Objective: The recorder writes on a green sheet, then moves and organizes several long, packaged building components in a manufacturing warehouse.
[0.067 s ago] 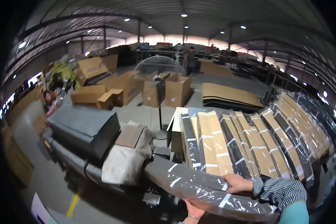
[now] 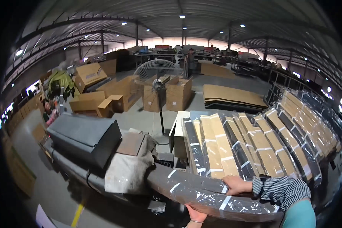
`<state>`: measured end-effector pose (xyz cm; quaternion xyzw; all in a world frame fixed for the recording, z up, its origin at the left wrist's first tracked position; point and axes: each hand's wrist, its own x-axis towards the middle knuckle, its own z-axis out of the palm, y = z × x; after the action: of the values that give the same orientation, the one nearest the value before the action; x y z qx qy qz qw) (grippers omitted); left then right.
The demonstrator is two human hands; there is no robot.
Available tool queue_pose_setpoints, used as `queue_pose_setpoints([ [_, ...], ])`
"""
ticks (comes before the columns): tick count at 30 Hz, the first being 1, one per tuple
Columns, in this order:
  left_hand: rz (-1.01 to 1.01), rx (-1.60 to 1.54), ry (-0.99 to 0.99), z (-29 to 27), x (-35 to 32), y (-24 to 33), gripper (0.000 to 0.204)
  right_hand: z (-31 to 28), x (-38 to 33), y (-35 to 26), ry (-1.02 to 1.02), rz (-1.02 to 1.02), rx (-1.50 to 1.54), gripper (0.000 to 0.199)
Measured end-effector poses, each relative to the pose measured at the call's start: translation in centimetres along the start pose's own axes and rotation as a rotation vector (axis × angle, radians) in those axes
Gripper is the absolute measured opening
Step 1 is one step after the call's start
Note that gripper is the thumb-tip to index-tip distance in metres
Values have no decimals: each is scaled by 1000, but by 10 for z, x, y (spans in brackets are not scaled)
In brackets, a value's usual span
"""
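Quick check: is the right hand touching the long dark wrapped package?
Touching: the head view shows the right hand lying over the top of the dark wrapped package.

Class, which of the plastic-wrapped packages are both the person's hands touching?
The long grey package in front: left hand at its near edge, right hand on top. It lies crosswise; the other packages sit side by side beyond.

Glossy clear plastic film wraps the long dark bundle [image 2: 195, 186], creased and catching the lamps. The packed bundles [image 2: 264, 146] behind shine likewise, their tan faces looking like plain cardboard under the film. I see rough, wrinkled off-white cloth [image 2: 122, 176] beside a smooth, matt dark housing [image 2: 79, 131]. The cartons [image 2: 184, 95] are dull cardboard, the fan guard [image 2: 154, 69] thin metal wire, the striped sleeve [image 2: 283, 192] soft fabric.
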<state>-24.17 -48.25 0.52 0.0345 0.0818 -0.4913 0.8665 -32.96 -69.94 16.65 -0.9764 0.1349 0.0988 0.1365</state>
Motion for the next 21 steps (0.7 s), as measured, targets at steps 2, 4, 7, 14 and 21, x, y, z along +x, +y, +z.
queue_pose_setpoints([
  [2,21,55,2,-8,16,19,97,5,34,4,1,-109,11,71],
  [4,100,86,-46,-3,25,48,98,11,68,-6,10,-145,-10,71],
  [7,131,24,49,-35,34,89,100,1,107,-41,-82,-189,-17,73],
  [14,39,-84,361,-52,80,148,87,23,172,-46,52,-177,-62,70],
  [21,200,-38,344,-76,86,216,87,65,239,-91,29,-168,-16,91],
])
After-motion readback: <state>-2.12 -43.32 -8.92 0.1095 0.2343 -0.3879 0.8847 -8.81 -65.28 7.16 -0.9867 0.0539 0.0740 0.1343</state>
